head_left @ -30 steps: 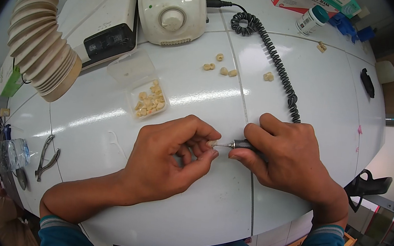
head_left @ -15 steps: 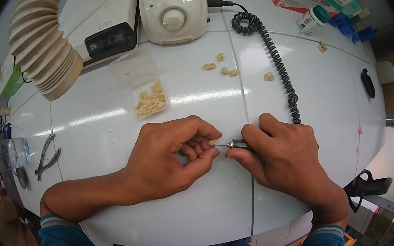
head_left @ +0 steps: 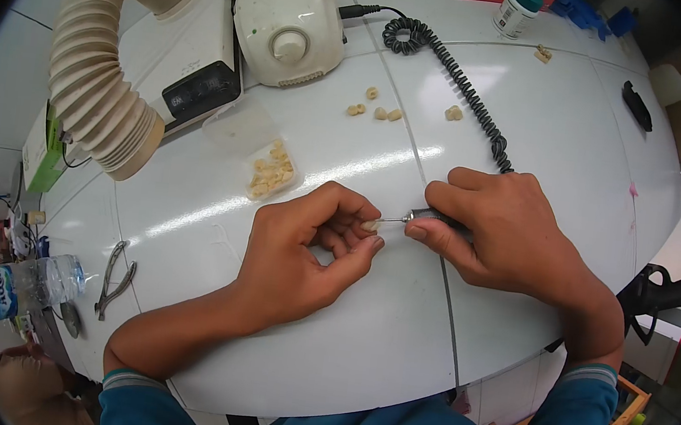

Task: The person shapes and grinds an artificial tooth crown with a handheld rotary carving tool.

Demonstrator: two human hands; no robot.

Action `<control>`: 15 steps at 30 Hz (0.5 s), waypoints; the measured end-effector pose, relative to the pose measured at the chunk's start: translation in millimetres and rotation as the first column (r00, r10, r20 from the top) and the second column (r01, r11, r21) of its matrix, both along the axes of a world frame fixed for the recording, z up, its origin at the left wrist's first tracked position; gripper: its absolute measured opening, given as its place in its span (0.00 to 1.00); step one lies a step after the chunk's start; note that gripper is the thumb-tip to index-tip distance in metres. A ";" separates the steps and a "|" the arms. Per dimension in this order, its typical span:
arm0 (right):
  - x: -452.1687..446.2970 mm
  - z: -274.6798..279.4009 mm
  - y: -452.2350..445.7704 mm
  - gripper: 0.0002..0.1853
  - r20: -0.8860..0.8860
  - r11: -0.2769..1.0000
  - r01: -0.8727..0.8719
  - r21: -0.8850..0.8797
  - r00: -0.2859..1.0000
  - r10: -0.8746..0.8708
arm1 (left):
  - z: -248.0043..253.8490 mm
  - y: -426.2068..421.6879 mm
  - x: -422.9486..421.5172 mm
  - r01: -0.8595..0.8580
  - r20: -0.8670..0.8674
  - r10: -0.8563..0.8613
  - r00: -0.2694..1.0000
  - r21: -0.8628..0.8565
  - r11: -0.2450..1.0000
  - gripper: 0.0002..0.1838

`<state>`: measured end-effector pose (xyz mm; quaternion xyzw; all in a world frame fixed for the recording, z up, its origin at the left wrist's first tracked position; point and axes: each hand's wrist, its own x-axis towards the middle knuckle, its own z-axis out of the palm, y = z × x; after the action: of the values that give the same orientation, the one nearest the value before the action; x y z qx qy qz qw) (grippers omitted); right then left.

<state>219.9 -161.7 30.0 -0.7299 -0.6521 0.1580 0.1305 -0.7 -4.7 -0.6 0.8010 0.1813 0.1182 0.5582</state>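
My left hand [head_left: 302,250] pinches a small cream tooth-shaped piece [head_left: 370,226] between thumb and fingers. My right hand [head_left: 503,227] is wrapped round a dark rotary handpiece [head_left: 432,215], whose thin metal bit points left and meets the piece or lies right against it. A black coiled cord [head_left: 475,102] runs from behind my right hand to the cream control unit [head_left: 290,26] with a round knob. Beyond my left hand sits a clear plastic box [head_left: 273,173] of similar yellowish tooth pieces, its lid open. Several more tooth pieces [head_left: 381,113] lie loose on the white table.
At the left a ribbed hose [head_left: 106,60] arches over the table. Pliers [head_left: 116,281] and a water bottle [head_left: 30,286] lie near the left edge. A green-capped jar [head_left: 516,13] stands at the back right, and a black object [head_left: 637,107] lies near the right edge.
The whole view has shifted and tilted slightly. Between the left fingers, the tooth piece now shows more plainly against the bit. Both hands keep their grips.
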 end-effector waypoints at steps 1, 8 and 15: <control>0.7 0.9 0.4 0.28 -0.016 1.000 0.008 0.002 1.000 -0.008 | 0.0 0.1 -0.3 -0.005 0.002 0.005 1.000 -0.013 1.000 0.12; 5.2 5.9 1.2 0.30 -0.078 0.996 0.040 -0.082 0.996 -0.046 | -5.0 -2.3 -0.8 -0.042 -0.004 0.042 0.999 -0.175 0.984 0.10; 7.3 3.8 2.4 0.31 -0.073 0.997 0.030 -0.072 0.997 -0.035 | -1.2 2.5 0.3 -0.036 -0.039 0.028 0.999 -0.225 0.974 0.14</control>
<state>227.3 -159.3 33.8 -0.7383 -0.6288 0.2057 0.1314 -0.4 -2.2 -1.8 0.7312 0.2163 0.0916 0.6404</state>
